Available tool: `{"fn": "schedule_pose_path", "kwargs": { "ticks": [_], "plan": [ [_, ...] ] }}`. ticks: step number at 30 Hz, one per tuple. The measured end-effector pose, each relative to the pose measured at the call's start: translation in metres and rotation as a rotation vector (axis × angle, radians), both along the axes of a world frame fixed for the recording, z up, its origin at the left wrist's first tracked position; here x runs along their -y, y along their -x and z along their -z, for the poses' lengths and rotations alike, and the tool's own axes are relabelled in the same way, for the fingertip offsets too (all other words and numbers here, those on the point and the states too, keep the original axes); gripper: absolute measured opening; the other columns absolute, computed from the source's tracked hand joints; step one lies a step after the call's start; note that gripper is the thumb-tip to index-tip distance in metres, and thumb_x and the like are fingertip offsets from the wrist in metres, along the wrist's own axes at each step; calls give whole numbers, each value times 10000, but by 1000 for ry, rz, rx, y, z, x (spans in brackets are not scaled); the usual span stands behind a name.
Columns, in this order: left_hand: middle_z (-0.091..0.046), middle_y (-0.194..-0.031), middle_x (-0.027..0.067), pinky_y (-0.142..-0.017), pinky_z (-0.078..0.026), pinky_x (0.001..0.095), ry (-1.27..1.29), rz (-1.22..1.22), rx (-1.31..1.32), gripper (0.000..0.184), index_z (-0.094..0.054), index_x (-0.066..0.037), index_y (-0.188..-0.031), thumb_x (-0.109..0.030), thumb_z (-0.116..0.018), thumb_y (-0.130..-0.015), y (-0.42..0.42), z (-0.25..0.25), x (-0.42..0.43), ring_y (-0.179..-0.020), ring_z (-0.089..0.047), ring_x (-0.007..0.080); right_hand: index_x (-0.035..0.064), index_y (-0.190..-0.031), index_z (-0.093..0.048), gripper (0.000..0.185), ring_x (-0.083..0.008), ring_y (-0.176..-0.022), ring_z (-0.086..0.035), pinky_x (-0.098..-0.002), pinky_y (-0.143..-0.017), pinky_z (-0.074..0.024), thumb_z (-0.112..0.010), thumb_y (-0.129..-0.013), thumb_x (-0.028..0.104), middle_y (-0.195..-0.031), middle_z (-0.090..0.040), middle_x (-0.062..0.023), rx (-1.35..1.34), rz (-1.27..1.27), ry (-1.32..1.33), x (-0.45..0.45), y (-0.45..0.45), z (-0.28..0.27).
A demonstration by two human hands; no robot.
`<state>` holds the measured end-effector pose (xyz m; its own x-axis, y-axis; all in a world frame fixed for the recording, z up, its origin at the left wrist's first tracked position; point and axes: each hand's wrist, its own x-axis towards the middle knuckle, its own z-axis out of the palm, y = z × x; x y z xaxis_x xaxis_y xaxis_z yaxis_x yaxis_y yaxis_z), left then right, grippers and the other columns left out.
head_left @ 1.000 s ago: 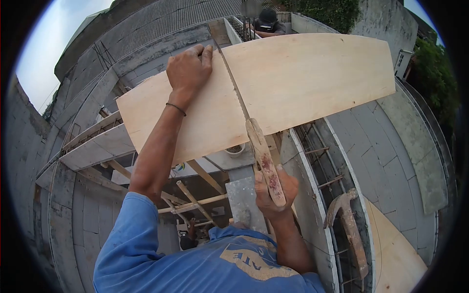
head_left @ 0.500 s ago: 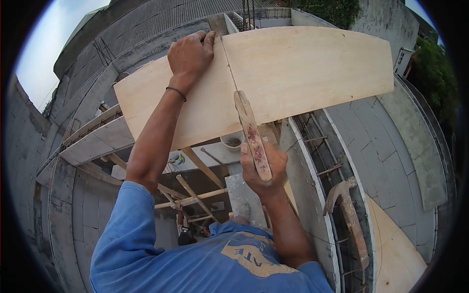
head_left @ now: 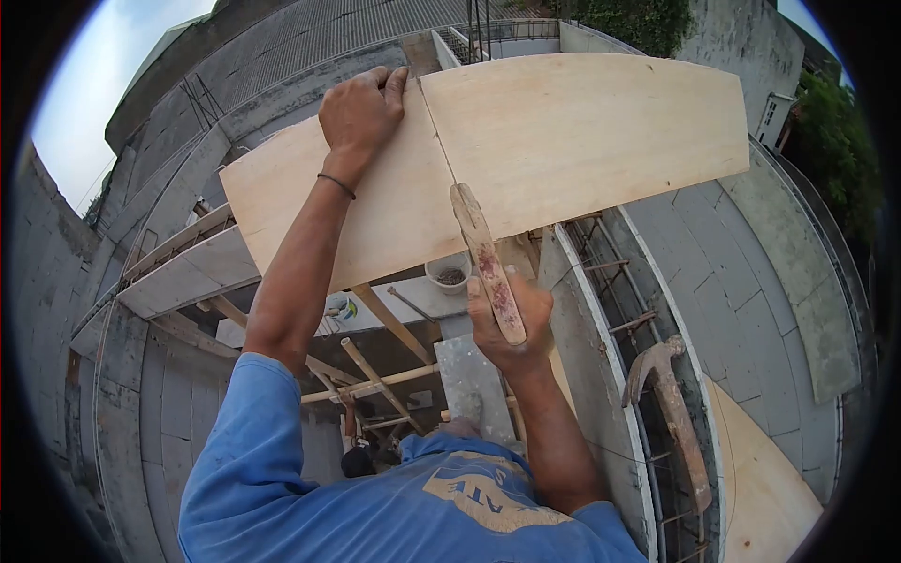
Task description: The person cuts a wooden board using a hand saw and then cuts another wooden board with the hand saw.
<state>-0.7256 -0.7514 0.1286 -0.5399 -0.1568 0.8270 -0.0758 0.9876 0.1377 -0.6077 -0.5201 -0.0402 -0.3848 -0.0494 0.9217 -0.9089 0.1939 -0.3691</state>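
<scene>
A pale plywood sheet lies across in front of me, with a thin dark cut line running from its far edge toward me. My left hand is closed over the far edge, left of that line. My right hand grips the worn, stained wooden handle of a handsaw. The handle's far end meets the near end of the visible cut line. The saw's blade is hidden from this angle.
A claw hammer lies over the rebar between two grey panels at right. Another plywood piece is at lower right. Below are bamboo poles, a white bucket and a person, partly hidden. A corrugated roof lies beyond.
The handsaw handle and my right hand have shifted slightly. My left hand still holds the sheet's far edge. The view has moved a little, and the person below appears in a slightly different position.
</scene>
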Motion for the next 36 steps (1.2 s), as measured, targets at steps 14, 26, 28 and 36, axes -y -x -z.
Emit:
{"fn": "schedule_pose_path", "kwargs": {
  "ticks": [14, 26, 28, 36],
  "plan": [
    [-740, -769, 121, -808, -511, 442, 46, -16, 2, 435, -779, -113, -899, -470, -570, -1033, 1, -3, 0, -782, -705, 334, -83, -936, -692, 137, -284, -522, -654, -356, -478, -491, -744, -858, 17, -710, -653, -139, 31, -10, -20, -8, -6, 5],
    [-737, -749, 124, -774, -538, 448, 36, 3, -12, 430, -793, -115, -913, -481, -594, -1018, 6, -3, 3, -740, -702, 351, -24, -809, -623, 128, -324, -448, -531, -391, -435, -406, -726, -881, -2, -619, -555, -110, 68, -70, 80, 7, 1, -12],
    [-743, -763, 130, -778, -545, 458, -38, 20, 10, 442, -790, -107, -910, -487, -592, -1017, 9, 4, 7, -758, -711, 353, -103, -921, -677, 127, -313, -630, -726, -354, -550, -558, -729, -867, 0, -815, -713, -197, 182, -91, -11, -24, -39, 35],
    [-737, -755, 147, -762, -547, 470, -2, 32, -23, 454, -784, -90, -890, -484, -597, -1015, 12, 5, 8, -752, -707, 367, -43, -860, -679, 107, -294, -497, -623, -360, -462, -467, -742, -891, 37, -683, -633, -141, 122, -59, -11, 2, 4, -14]
  ]
}}
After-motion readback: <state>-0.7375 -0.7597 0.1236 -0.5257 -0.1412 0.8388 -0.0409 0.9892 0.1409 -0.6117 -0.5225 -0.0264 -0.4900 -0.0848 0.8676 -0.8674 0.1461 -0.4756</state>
